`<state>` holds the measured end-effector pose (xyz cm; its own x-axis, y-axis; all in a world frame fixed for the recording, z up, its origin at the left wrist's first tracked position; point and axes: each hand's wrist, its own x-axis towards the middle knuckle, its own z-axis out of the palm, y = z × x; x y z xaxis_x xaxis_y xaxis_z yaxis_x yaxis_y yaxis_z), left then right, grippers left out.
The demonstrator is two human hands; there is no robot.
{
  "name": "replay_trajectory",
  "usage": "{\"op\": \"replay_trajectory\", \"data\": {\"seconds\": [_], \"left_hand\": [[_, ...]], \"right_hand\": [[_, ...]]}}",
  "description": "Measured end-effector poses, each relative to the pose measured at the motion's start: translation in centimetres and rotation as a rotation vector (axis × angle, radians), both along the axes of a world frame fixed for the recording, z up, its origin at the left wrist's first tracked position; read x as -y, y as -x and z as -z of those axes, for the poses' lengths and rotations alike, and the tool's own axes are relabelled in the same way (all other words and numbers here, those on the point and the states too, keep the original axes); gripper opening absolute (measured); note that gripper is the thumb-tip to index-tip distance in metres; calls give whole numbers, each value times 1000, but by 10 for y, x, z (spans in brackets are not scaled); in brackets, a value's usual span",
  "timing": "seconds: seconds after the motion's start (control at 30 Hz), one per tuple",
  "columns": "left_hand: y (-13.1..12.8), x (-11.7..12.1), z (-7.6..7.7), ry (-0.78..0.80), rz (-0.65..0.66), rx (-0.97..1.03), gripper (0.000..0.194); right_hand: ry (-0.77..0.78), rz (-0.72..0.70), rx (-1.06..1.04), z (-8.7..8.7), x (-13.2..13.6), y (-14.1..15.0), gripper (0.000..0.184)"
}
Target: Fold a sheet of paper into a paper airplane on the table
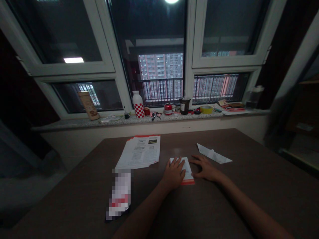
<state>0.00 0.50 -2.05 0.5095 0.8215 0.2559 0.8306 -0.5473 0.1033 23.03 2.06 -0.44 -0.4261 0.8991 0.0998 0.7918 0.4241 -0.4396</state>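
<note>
Dark brown tabletop (251,159), folded white paper with a red-orange edge (184,171) lying flat in front of the person. Left hand (172,173) sits on top of the paper, fingers (177,163) spread wide over its left part, not gripping. Right hand (204,168) rests on the table just beside the paper's right edge, its fingers (196,158) also spread. Folded white sheet (213,154) lies farther right, printed leaflets (138,152) left, pixelated object (119,194) nearer the left arm.

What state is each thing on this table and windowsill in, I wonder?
Small red-edged white paper: flat under the left hand.
Right hand: resting on the dark table beside it.
Pointed folded white paper: creased, lying apart.
Red-edged printed sheets: stacked, slightly fanned.
Red-checked white bottle: upright, capped.
</note>
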Motion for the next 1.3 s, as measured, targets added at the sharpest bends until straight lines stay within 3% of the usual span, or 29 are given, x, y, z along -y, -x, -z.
{"op": "replay_trajectory", "data": {"seconds": [0.43, 0.7, 0.8, 0.97, 1.3], "left_hand": [[1, -1, 0, 14, 3, 22, 50], [1, -1, 2, -1, 2, 14, 50], [1, -1, 3, -11, 5, 17, 50], [1, -2, 5, -22, 10, 14, 50], [1, 0, 0, -5, 11, 20, 49]], "right_hand": [[122, -69, 91, -12, 9, -3, 100], [112, -77, 51, -11, 12, -5, 99], [83, -78, -38, -7, 11, -7, 84], [29, -68, -189, 0, 6, -10, 35], [-48, -7, -107, -3, 3, -1, 27]]}}
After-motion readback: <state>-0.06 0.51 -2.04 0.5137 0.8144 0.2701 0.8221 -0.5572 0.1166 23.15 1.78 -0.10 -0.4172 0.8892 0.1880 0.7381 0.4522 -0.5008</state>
